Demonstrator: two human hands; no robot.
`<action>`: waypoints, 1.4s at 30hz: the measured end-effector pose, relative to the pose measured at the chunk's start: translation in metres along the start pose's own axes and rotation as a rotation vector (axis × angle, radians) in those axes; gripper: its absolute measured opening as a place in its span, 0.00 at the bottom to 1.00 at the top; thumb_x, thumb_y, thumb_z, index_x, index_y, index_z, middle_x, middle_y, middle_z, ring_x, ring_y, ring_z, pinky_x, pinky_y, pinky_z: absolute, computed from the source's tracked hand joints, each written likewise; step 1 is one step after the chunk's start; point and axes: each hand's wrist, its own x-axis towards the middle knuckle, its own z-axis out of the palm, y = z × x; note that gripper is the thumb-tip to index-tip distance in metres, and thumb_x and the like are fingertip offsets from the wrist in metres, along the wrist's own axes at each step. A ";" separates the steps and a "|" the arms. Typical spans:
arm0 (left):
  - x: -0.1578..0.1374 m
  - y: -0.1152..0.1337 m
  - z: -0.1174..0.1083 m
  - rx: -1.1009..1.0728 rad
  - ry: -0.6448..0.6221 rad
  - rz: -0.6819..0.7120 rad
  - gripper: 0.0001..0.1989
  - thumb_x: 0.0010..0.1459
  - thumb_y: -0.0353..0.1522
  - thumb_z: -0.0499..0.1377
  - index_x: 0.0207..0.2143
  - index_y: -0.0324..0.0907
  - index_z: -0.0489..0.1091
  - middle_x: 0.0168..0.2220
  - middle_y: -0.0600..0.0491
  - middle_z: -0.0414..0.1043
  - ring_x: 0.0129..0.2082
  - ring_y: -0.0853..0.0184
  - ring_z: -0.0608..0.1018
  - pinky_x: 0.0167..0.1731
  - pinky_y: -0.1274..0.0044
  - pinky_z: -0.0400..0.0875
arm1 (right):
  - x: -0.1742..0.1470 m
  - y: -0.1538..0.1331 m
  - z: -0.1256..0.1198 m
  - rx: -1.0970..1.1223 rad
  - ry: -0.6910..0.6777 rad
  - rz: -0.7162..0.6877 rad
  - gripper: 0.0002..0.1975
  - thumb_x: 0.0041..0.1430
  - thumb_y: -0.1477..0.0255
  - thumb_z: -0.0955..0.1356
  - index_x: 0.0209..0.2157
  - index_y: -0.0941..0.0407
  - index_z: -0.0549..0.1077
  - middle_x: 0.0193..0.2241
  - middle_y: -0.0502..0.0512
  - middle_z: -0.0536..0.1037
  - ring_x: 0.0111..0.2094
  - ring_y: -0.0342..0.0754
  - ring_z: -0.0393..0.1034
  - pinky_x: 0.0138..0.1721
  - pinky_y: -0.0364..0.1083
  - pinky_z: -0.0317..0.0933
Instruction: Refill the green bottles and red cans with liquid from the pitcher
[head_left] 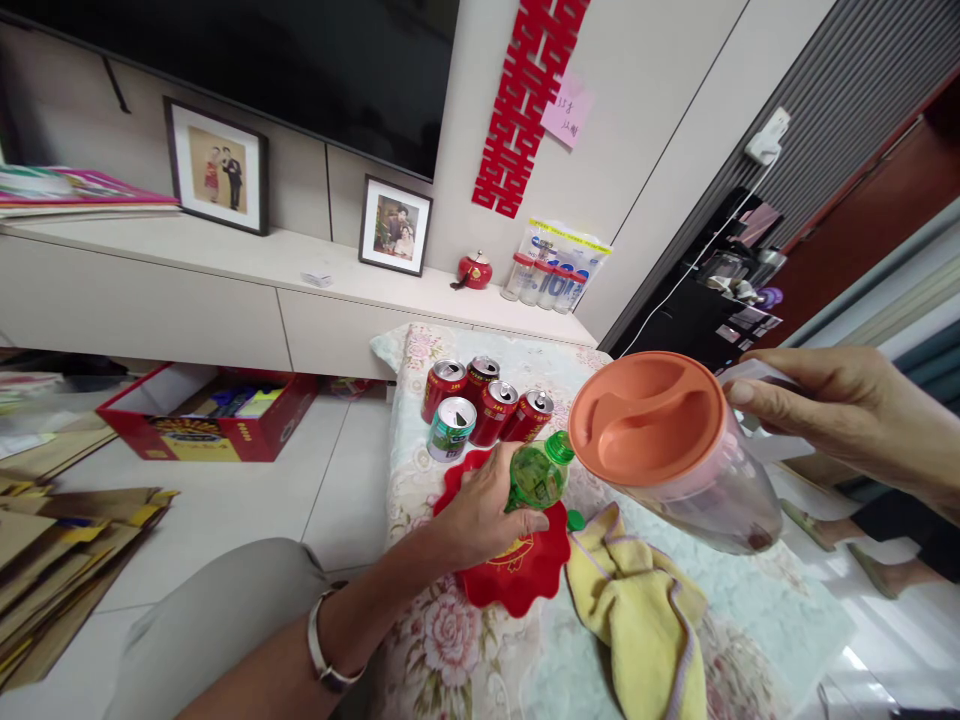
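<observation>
My left hand [480, 510] is wrapped round a green plastic bottle [536, 475], held above a red scalloped tray [517, 585]. In my right hand [840, 405] is the handle of a clear pitcher [720, 510] with an orange lid [652, 415]. The pitcher is tilted, and its lid's edge is close to the bottle's neck; whether they touch I cannot tell. A little dark liquid or residue shows low in the pitcher. A small green cap [575, 520] lies beside the tray. Several red drink cans [495, 412] and one green can [451, 430] stand behind the bottle.
A yellow cloth [637, 610] lies crumpled on the flowered tablecloth [450, 640]. Behind the table, a white cabinet [330, 285] holds framed photos, a red pot [474, 270] and lidded jars [540, 285]. A red box [217, 430] and flattened cardboard [67, 560] are on the left floor.
</observation>
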 end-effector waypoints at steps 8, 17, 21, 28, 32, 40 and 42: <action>0.000 0.000 -0.002 -0.009 -0.012 -0.005 0.32 0.54 0.42 0.63 0.57 0.42 0.55 0.60 0.35 0.67 0.63 0.41 0.68 0.60 0.52 0.62 | 0.000 0.002 0.000 -0.007 -0.005 -0.034 0.29 0.53 0.43 0.74 0.25 0.57 0.78 0.20 0.50 0.66 0.23 0.42 0.57 0.22 0.40 0.52; 0.000 0.001 -0.001 -0.003 -0.005 0.001 0.31 0.55 0.42 0.63 0.56 0.43 0.55 0.60 0.35 0.68 0.63 0.40 0.69 0.61 0.49 0.61 | 0.000 0.002 -0.001 -0.023 -0.003 -0.022 0.28 0.54 0.43 0.73 0.25 0.57 0.78 0.21 0.51 0.69 0.24 0.43 0.59 0.23 0.40 0.54; 0.000 0.000 -0.001 -0.003 -0.007 -0.008 0.32 0.54 0.42 0.63 0.56 0.42 0.55 0.59 0.35 0.68 0.63 0.40 0.69 0.61 0.49 0.60 | 0.001 0.006 -0.001 -0.027 0.002 -0.036 0.29 0.54 0.43 0.73 0.25 0.57 0.78 0.21 0.51 0.68 0.24 0.43 0.58 0.22 0.40 0.54; 0.000 0.000 -0.001 -0.008 -0.005 0.002 0.32 0.54 0.44 0.63 0.56 0.43 0.55 0.59 0.36 0.68 0.62 0.41 0.70 0.60 0.51 0.61 | 0.000 0.005 0.001 -0.005 0.000 -0.041 0.28 0.54 0.43 0.74 0.25 0.56 0.79 0.20 0.51 0.68 0.24 0.43 0.59 0.23 0.40 0.54; 0.001 0.000 0.000 -0.013 0.001 0.006 0.34 0.53 0.43 0.63 0.57 0.41 0.55 0.59 0.35 0.68 0.62 0.40 0.69 0.60 0.51 0.61 | 0.001 0.005 0.001 0.011 -0.004 -0.044 0.27 0.54 0.44 0.74 0.25 0.56 0.79 0.21 0.51 0.69 0.23 0.42 0.58 0.22 0.40 0.54; 0.001 -0.003 0.000 0.004 0.005 0.008 0.34 0.54 0.43 0.63 0.58 0.42 0.55 0.59 0.35 0.68 0.62 0.42 0.69 0.62 0.50 0.60 | 0.000 0.007 0.000 0.021 0.001 -0.038 0.26 0.54 0.44 0.74 0.26 0.56 0.81 0.21 0.51 0.70 0.23 0.42 0.59 0.23 0.40 0.54; 0.001 -0.004 0.000 0.012 0.004 0.008 0.33 0.54 0.42 0.63 0.58 0.42 0.55 0.59 0.36 0.68 0.62 0.42 0.69 0.61 0.51 0.60 | 0.000 0.007 -0.001 0.025 -0.001 -0.032 0.26 0.53 0.44 0.74 0.27 0.55 0.81 0.21 0.52 0.71 0.24 0.43 0.60 0.23 0.40 0.55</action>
